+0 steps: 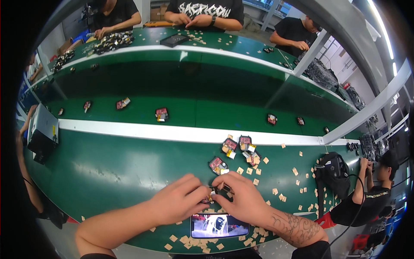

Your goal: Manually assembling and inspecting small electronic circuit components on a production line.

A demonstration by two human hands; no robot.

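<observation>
My left hand is closed round a small black electronic unit with a red circuit board, low in the middle of the bench. From the other side my right hand meets it, thumb and fingers pinched together. A slim dark piece shows at the right fingertips, too small to name. The fingers cover most of the unit. Just beyond my hands lies a similar open unit with a red board. More such units are grouped behind it.
A phone with a lit screen lies before my wrists, among scattered small beige squares. Units rest on the green strip behind a white rail. A black bag is at right, a grey box at left. Other people work around.
</observation>
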